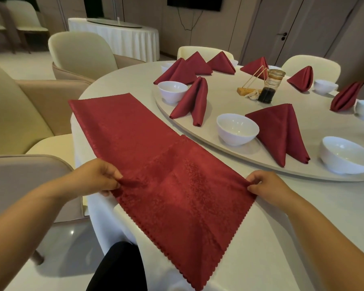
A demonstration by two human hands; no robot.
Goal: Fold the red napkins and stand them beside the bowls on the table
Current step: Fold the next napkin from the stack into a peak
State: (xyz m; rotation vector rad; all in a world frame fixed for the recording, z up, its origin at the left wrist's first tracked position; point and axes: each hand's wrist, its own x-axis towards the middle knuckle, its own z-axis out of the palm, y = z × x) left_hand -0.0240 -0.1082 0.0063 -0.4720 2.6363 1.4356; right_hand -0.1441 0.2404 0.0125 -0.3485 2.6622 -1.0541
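Left grip (97,177) and right grip (263,185) each pinch opposite corners of flat red napkin (156,164) on table (303,227).

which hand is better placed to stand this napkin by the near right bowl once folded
Right, probably. The right hand pinches the napkin edge on the bowl side; the left hand is across the napkin from it.

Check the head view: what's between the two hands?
In the head view, only the unfolded red napkin lies between them, flat on the table. The left hand and right hand each pinch one side of it.
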